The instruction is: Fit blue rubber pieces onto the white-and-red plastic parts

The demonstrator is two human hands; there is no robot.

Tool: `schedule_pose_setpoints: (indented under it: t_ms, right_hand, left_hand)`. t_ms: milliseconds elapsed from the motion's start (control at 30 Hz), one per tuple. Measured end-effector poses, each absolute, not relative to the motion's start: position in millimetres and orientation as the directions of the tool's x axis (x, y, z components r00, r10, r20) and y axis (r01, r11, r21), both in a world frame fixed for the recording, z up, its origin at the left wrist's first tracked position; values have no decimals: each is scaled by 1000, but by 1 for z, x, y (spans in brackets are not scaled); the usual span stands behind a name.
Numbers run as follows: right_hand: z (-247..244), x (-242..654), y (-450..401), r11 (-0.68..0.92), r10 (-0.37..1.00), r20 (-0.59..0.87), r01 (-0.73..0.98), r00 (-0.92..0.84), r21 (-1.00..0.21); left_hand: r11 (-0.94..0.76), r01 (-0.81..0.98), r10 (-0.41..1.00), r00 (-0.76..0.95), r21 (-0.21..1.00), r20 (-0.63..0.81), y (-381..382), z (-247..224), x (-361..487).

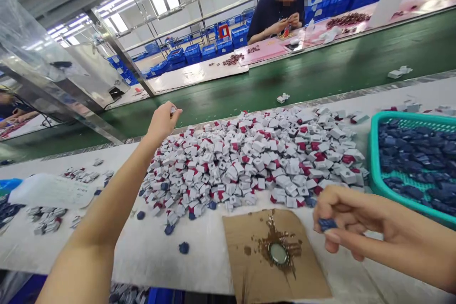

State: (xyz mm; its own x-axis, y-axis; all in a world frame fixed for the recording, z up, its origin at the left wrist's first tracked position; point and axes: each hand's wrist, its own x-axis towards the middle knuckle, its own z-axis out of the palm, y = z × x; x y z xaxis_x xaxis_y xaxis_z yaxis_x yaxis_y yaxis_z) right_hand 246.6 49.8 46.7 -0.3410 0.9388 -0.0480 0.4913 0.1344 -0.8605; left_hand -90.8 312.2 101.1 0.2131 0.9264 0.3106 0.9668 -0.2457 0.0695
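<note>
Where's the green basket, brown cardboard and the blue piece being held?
Green basket [375,156]: head view, left rim.
Brown cardboard [307,278]: head view, bare lower right.
Held blue piece [327,224]: head view, its middle.

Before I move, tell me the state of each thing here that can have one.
Left hand: raised, pinching something small.
Right hand: pinching a blue piece.
Basket: open, holding blue pieces.
Pale pieces: loosely heaped.
Cardboard: flat, stained.
Round dish: on the cardboard.
Belt: running or stopped, cannot tell.
Left bottle: standing or lying, cannot tell.
</note>
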Motion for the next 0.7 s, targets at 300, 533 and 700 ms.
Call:
schedule_pose_setpoints:
  t_ms: [300, 533, 700]
  right_hand:
    - [20, 199, 42, 310, 911, 77, 550, -404, -775]
    - [-3, 195, 17, 444, 884, 158, 686, -440, -576]
    - [-6, 191, 15, 683, 730, 213, 675, -650, -279]
  left_hand:
    - [-18, 531, 961, -224, 847, 161, 60, 45, -102]
    - [249, -125, 909, -312, 960, -277, -20, -2, -46]
    - [290, -312, 930, -130, 905, -343, -13, -3, -26]
